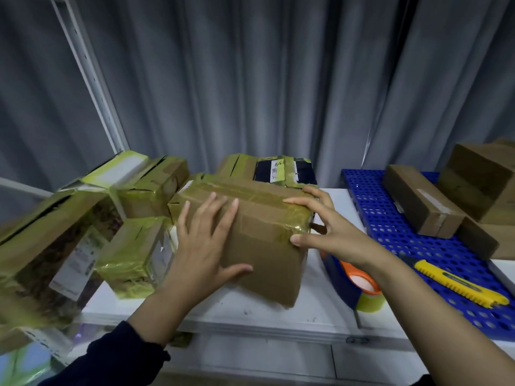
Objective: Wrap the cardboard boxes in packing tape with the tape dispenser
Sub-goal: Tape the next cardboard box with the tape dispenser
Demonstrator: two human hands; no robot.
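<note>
Cardboard, brown and creased, forms the box (259, 246) at the middle of the white table (237, 307), where it sits tilted with its near corner dented. Glossy yellowish tape bands run along its top face and wrap its right end, wrinkled at the corner.

The left hand (206, 240) lies flat on the box's upper face, fingers straight and spread wide, thumb stretched out over the bare cardboard. The right hand (331, 232) is also spread wide at the taped right end. Its forefinger rests on the top edge and its thumb presses the lower corner. The other fingers reach past the end, and I cannot tell whether they touch.

Just right of the box, partly hidden beneath the right forearm, the tape dispenser (342, 285) stands on the table. It has a blue and orange plastic body and carries a roll of yellowish tape with a white core. Neither hand touches it.

Left of the box crowd taped boxes (133, 254), shiny and crinkled, some with white labels. A dark box (303, 171) strapped with tape stands behind. On the right a blue plastic panel (390, 221) pierced with round holes bears plain boxes (420, 201) of matte cardboard and a yellow ridged knife (459, 285). Grey pleated curtain (250, 79) hangs behind.
</note>
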